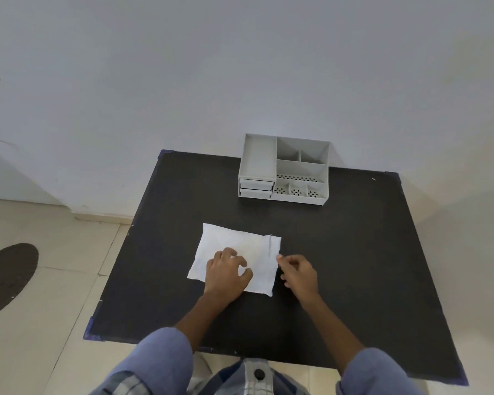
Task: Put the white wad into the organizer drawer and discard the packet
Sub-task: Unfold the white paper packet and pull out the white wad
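A flat white packet (240, 246) lies in the middle of the black table (354, 252). My left hand (226, 273) rests on its near part, fingers spread and pressing it down. My right hand (298, 273) pinches the packet's right edge between thumb and forefinger. No separate white wad shows; whatever is inside the packet is hidden. The grey organizer (283, 168) stands at the table's far edge against the wall, with two small drawers (256, 188) at its lower left, both pushed in.
The organizer has several open compartments, some with perforated floors. The table's corners carry blue tape (90, 332). A tiled floor with a dark round mat (6, 275) lies to the left. A white wall rises behind the table.
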